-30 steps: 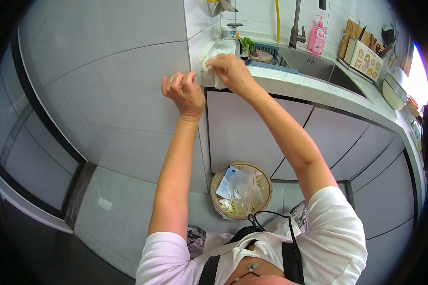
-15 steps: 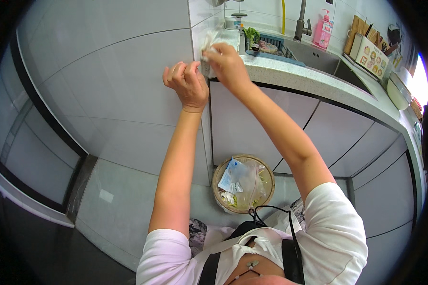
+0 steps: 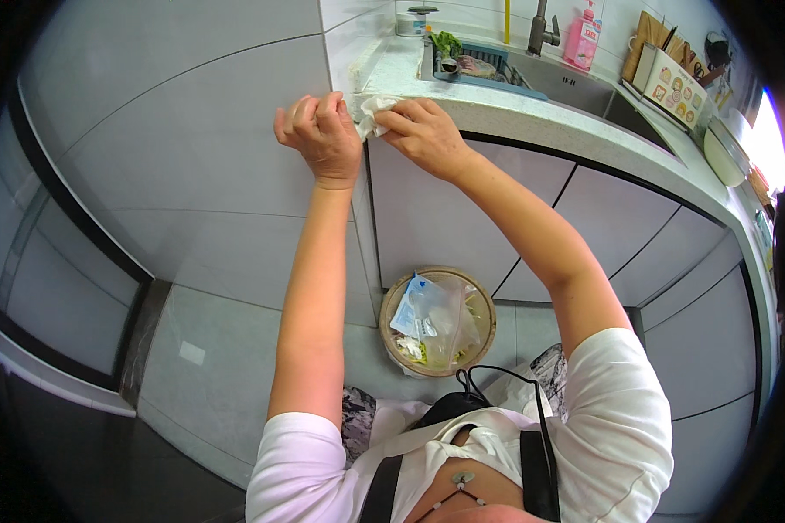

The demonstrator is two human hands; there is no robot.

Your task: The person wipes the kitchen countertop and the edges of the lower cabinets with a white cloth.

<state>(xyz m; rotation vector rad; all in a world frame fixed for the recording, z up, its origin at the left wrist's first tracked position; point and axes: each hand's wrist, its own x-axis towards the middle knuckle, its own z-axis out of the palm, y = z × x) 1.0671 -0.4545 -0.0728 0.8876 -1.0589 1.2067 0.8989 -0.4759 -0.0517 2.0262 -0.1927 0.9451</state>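
A crumpled white tissue or thin cloth [image 3: 377,116] is pinched in the fingers of my right hand [image 3: 429,138], at the left front corner of the countertop. My left hand [image 3: 324,139] is raised just left of it, before the tiled wall, with its fingers curled into a closed grip. Whatever lies inside those curled fingers is hidden. The tissue's lower left end hangs close beside my left hand; I cannot tell whether it is held there too.
A lined round waste bin [image 3: 484,301] with packaging and scraps stands on the floor below. On the speckled counter [image 3: 515,115] are a blue drying rack [image 3: 500,63] with greens, a sink [image 3: 576,87], a pink pump bottle [image 3: 582,42], a knife holder [image 3: 672,83] and bowls [image 3: 726,155].
My right hand has come down with the tissue from above the counter to its front corner. The left hand has shifted slightly left and up, its fingers still curled.
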